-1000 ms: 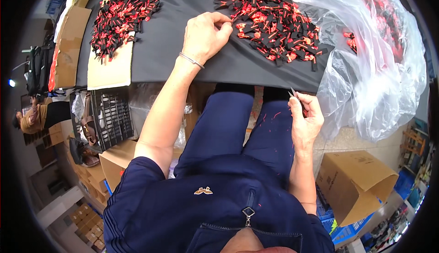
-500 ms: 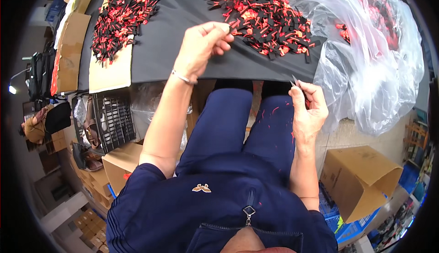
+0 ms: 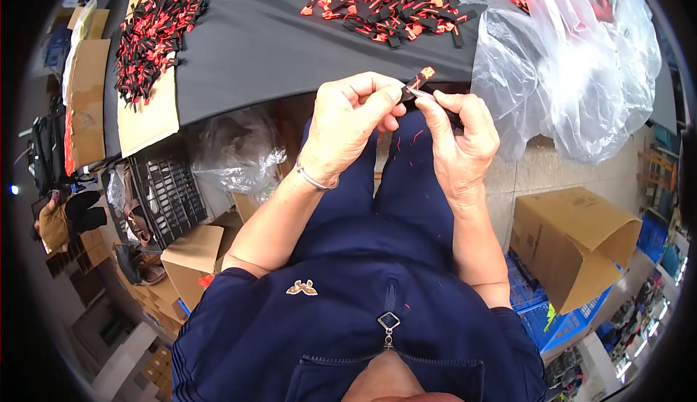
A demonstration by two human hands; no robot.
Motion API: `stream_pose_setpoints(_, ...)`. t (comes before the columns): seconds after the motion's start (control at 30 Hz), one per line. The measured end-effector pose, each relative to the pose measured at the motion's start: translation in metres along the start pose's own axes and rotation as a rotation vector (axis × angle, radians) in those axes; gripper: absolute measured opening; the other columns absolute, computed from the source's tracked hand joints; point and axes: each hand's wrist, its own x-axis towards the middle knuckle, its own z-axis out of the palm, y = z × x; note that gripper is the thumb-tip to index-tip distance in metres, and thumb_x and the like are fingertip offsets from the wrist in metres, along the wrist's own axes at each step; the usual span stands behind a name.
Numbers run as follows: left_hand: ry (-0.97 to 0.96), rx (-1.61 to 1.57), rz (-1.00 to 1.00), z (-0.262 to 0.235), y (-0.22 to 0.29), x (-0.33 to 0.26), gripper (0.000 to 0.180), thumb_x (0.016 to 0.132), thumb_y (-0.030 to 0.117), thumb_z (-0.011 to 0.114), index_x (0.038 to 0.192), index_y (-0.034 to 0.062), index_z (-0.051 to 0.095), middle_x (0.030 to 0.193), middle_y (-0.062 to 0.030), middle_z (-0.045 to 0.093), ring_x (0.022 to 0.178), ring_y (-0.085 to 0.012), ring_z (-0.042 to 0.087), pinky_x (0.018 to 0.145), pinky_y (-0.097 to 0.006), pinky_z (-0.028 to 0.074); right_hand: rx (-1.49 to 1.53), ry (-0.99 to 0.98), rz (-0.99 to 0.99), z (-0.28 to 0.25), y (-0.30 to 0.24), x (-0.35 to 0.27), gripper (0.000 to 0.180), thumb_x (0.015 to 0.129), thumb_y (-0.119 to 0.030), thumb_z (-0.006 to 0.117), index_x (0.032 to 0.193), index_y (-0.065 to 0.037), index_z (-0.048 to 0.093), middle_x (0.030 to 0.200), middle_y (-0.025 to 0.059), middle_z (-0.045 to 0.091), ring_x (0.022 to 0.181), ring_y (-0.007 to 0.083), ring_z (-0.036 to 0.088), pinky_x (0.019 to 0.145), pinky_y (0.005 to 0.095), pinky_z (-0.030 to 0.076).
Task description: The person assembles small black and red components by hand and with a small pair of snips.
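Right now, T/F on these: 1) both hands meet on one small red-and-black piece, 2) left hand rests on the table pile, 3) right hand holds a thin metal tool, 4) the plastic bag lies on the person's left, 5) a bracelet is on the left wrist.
1) True: the left hand and right hand meet at the red-and-black piece.
2) False: it is off the dark table, raised over the lap.
3) True: a thin metal tool shows at its fingertips.
4) False: the clear plastic bag lies on the right.
5) True: the bracelet is there.
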Motion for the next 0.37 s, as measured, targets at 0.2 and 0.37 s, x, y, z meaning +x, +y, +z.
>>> stream_pose_setpoints(0.2,0.0,0.027,-0.019,0.0035,-0.0019,-0.0005,0.019,0.087,0.018,0.059,0.09,-0.0005,0.063,0.073,-0.0023,0.061,0.06,-0.0044,0.053,0.057,-0.018,0.044,0.126,0.007,0.159,-0.0053,0.001,-0.0065,0.017,0.069,-0.009,0.077,0.078,-0.004,0.063,0.069,0.0049,0.061,0.059,0.0184,0.054,0.054,0.028,0.043)
stream_pose_setpoints(0.37,-0.022,0.105,-0.019,0.0056,-0.005,0.0008,0.02,0.086,0.018,0.061,0.092,-0.001,0.064,0.073,-0.0026,0.062,0.06,-0.005,0.053,0.059,-0.018,0.045,0.13,-0.044,0.188,-0.0101,0.009,-0.0067,0.019,0.07,-0.01,0.076,0.084,-0.006,0.065,0.069,0.0058,0.062,0.061,0.0186,0.054,0.056,0.0296,0.045)
